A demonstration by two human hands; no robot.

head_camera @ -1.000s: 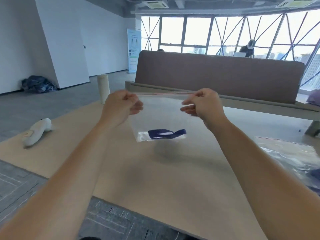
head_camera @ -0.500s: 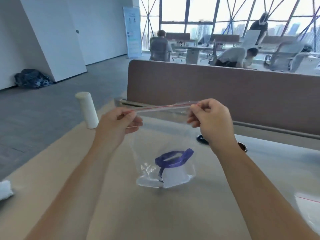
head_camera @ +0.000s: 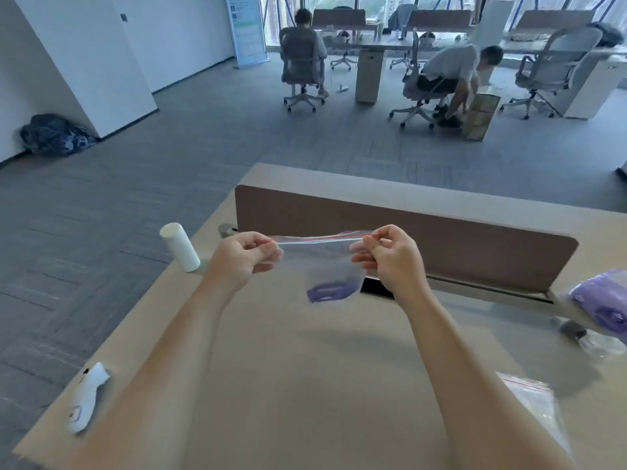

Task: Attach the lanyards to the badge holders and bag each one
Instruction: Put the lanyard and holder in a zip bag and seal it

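Note:
A clear zip bag (head_camera: 317,262) with a red seal line hangs in the air above the table, stretched between both hands. My left hand (head_camera: 242,257) pinches the left end of the seal. My right hand (head_camera: 390,256) pinches the right end. Inside, at the bottom of the bag, lies a blue lanyard with a badge holder (head_camera: 330,291), blurred.
The beige table (head_camera: 305,385) ends at a brown divider panel (head_camera: 441,245). A white cylinder (head_camera: 179,247) stands at the far left, a white controller (head_camera: 86,396) at the near left edge. Empty zip bags (head_camera: 532,401) and bagged purple lanyards (head_camera: 604,305) lie right. People sit at desks beyond.
The view has tilted and risen, showing more of the room behind the divider. The bag stays stretched between both hands, and its contents have swung toward the right.

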